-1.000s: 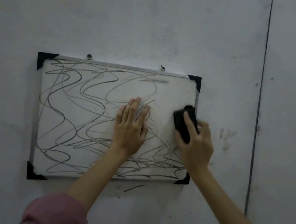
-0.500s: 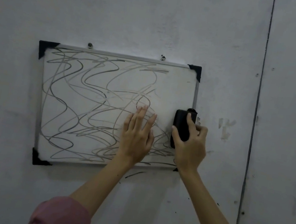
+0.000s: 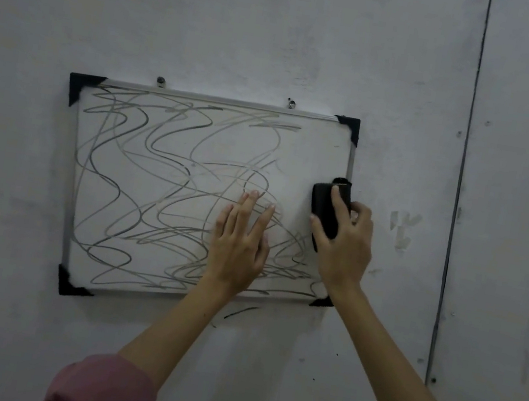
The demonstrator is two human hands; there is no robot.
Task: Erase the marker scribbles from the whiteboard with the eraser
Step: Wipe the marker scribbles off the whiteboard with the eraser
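Observation:
A small whiteboard (image 3: 316, 149) with black corner caps hangs on the wall from two nails. Dark marker scribbles (image 3: 141, 181) cover most of it; the upper right area is wiped bare. My left hand (image 3: 238, 248) lies flat on the lower middle of the board, fingers spread. My right hand (image 3: 346, 244) grips a black eraser (image 3: 325, 203) and presses it against the board at its right edge, about mid height. The lower part of the eraser is hidden by my fingers.
The grey wall (image 3: 283, 30) surrounds the board. A stray marker stroke (image 3: 240, 311) sits on the wall just below the board. Pale smudges (image 3: 402, 229) mark the wall right of the eraser. A vertical seam (image 3: 457, 196) runs down the wall at the right.
The eraser moved down along the board's right edge and turned more upright. My left hand slid slightly right and lower on the board. The view shifted, so the board sits higher in frame.

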